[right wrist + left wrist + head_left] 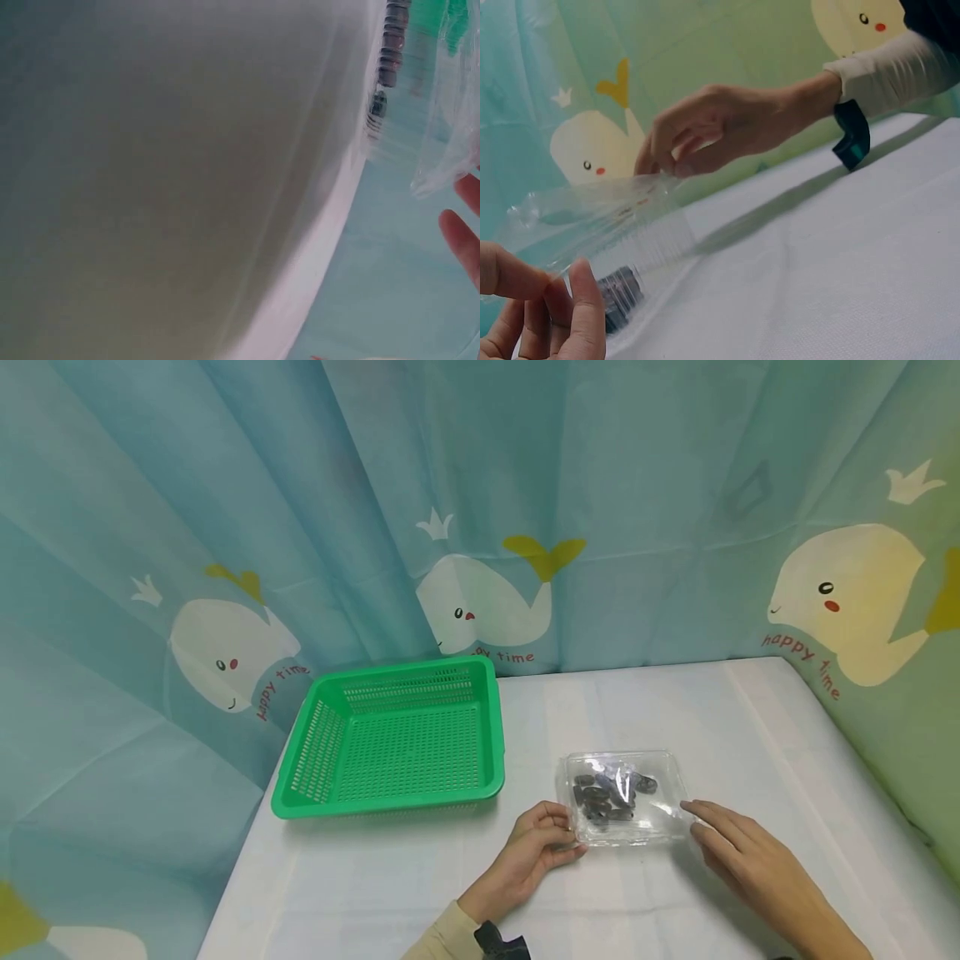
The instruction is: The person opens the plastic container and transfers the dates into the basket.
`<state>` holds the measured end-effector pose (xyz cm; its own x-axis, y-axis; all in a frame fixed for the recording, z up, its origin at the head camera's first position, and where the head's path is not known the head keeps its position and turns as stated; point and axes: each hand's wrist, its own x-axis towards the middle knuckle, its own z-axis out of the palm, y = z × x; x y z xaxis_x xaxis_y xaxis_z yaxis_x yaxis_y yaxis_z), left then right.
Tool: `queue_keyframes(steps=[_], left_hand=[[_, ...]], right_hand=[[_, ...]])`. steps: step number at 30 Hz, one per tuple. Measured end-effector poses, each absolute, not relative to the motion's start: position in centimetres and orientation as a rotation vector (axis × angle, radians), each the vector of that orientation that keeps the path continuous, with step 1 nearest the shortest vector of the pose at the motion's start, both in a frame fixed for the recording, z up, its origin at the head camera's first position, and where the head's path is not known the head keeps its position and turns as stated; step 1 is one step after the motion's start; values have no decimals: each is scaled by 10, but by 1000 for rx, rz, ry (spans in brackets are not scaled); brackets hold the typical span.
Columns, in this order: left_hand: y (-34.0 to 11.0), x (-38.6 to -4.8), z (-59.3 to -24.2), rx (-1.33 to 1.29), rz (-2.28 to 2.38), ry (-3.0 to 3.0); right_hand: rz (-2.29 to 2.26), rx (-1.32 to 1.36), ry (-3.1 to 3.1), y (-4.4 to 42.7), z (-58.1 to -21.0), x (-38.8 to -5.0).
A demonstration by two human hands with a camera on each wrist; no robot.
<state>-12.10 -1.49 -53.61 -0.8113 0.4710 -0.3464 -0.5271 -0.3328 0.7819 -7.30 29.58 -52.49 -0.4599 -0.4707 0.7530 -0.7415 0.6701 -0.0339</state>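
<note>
1. Head: clear box (660, 823) sits right of the green basket (390, 803), dark pieces (596, 797) inside; left hand (525, 860) pinches its left edge.
2. Left wrist: steady beats squeezing here, thin plastic probably flexes.
3. Right wrist: right hand (465, 244) has fingers fairly straight, parted by the rim.

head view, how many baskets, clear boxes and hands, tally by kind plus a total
Green plastic basket: 1
Clear plastic box: 1
Hands, left hand and right hand: 2
Total: 4
</note>
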Motion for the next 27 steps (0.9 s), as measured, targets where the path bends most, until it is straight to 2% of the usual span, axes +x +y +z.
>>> queue_keyframes(steps=[27], left_hand=[[-15, -121, -539, -48, 2157, 1346]], right_hand=[[511, 922, -2137, 291, -524, -78]])
